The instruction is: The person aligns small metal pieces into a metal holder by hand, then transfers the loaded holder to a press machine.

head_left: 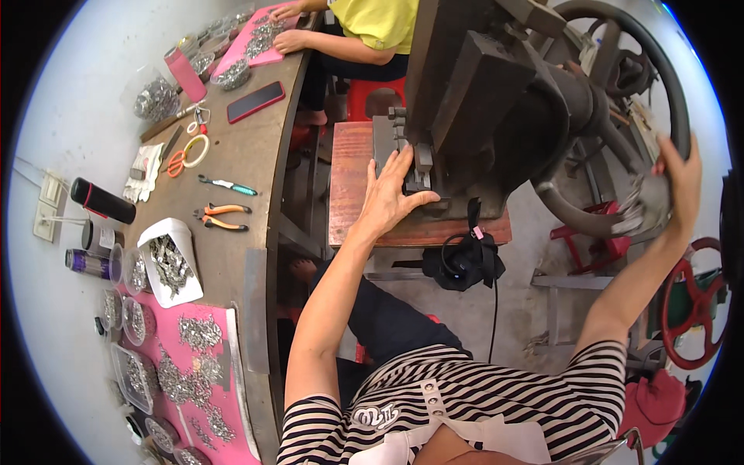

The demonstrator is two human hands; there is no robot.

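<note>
A dark metal hand press (496, 116) stands in front of me. My left hand (390, 192) lies at its base with fingers stretched and thumb spread, beside a small metal die block (419, 180). Whether a small part sits under the fingertips is hidden. Far out to the right, my right hand (680, 174) is around the rim of the press's big handwheel (678, 85), by a grey cloth wrapping (645, 205) on it. The press rests on a worn reddish wooden stand (353, 178).
Left is a workbench (232, 271) with orange-handled pliers (222, 217), orange scissors (180, 159), a phone (256, 101), a white tray of metal parts (190, 288) and a pink mat (174, 349) with parts. A co-worker in yellow (376, 27) sits ahead. Another red handwheel (692, 310) is at right.
</note>
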